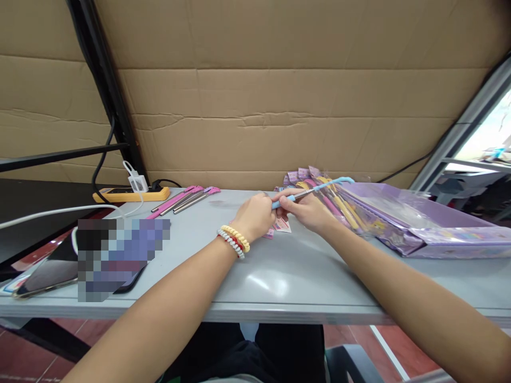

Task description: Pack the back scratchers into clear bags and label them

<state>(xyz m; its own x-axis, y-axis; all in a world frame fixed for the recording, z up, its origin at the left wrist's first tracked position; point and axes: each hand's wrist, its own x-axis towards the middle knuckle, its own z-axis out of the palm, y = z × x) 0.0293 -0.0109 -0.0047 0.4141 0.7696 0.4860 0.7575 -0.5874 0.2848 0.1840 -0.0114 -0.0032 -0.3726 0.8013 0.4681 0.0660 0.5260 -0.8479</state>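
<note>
Both hands meet over the middle of the table around a light-blue back scratcher [302,194] with a thin metal shaft. My left hand [254,214], with braided bracelets at its wrist, is closed round the handle's lower end. Closed beside it, my right hand [309,210] grips the handle farther along, thumb on top. The scratcher tilts up to the right, its curved blue end beyond my right hand. Beneath the hands lies a small printed card [282,225], partly covered. Behind my right hand are several pink and yellow sticks in clear plastic bags [339,205] with purple header cards.
A purple box [459,242] stands at the right. Pink-headed metal rods [187,201] lie at the back left, near a yellow power strip [115,194] with a white charger and cables. A dark phone [50,271] and a blurred-out object [123,255] lie front left. Cardboard [279,90] backs the table.
</note>
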